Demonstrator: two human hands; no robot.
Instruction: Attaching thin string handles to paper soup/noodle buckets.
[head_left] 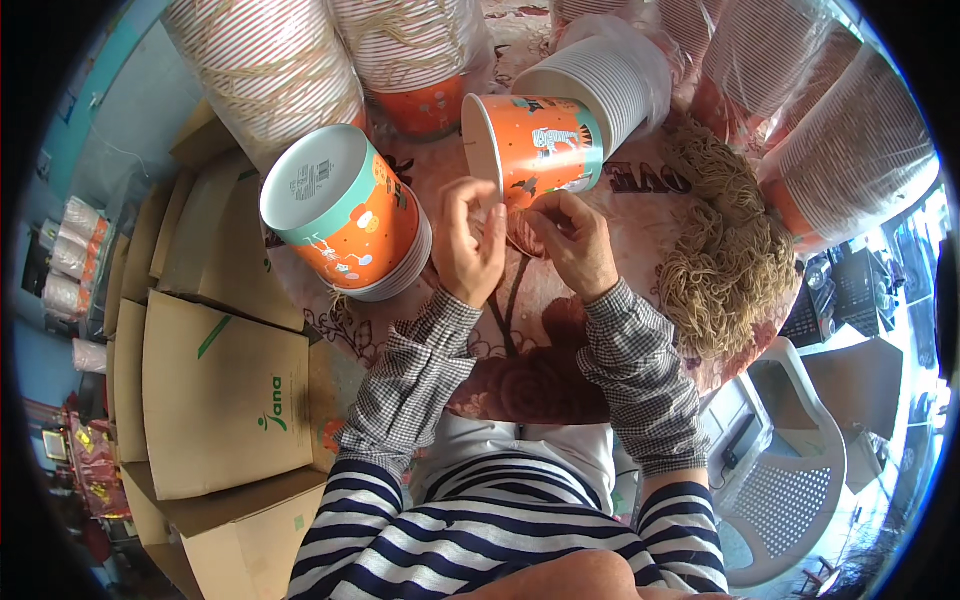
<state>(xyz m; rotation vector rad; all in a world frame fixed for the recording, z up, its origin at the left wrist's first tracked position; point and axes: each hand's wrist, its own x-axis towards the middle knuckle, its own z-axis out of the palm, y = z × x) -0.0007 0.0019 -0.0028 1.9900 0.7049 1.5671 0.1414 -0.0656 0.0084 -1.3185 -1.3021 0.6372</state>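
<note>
An orange paper bucket (545, 150) with a teal band lies on its side, its mouth facing left. My left hand (468, 245) is beside the lower rim, thumb and fingers apart, with nothing visible in it. Just right of it, my right hand (578, 245) is closed in a pinch below the bucket; what lies between the fingertips is too small to make out. At the left stands an upside-down stack of the same buckets (345, 215), its white base up. Behind the lying bucket is a nested stack of white-rimmed buckets (590, 85) in clear plastic.
A heap of tan string (725, 255) lies on the flowered tablecloth (530, 385) at right. Tall wrapped bucket stacks (265, 75) line the far side, with more wrapped stacks (850, 150) at far right. Cardboard boxes (225, 400) stand left, a white plastic chair (785, 490) right.
</note>
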